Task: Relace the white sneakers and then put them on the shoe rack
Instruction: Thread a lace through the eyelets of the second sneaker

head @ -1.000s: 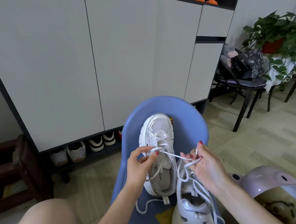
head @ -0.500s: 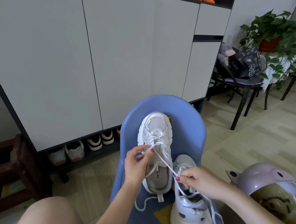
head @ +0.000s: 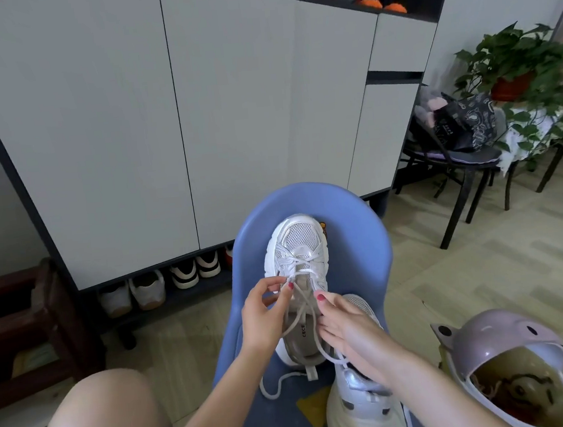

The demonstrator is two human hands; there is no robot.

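Your white sneaker [head: 299, 263] lies toe-away on the blue chair seat [head: 350, 227], directly ahead of and between your hands, its lace [head: 304, 318] crossed through the upper eyelets and trailing loose over the open tongue. Your left hand [head: 265, 314] pinches a strand of that lace between thumb and fingertips at the shoe's left edge, fingers curled around it. Your right hand [head: 350, 330] sits just beside the shoe's right edge, thumb raised and fingers curled down where the other strand runs under them; you seem to be holding the strand, though the grip itself is hidden beneath the hand. A loose end of the lace curls on the seat just below your left wrist.

The second sneaker [head: 364, 408] lies under and behind your right hand, heel toward you, touching the first shoe.

Beyond your left hand, the open bottom shelf of the shoe cabinet [head: 175, 120] holds several pairs of shoes [head: 183, 274]. Near your right forearm stands a lilac bin [head: 499, 350] with its lid flipped up. Well beyond your right hand a dark chair [head: 457, 162] carries a bag, and a potted plant [head: 520, 66] stands next to it.
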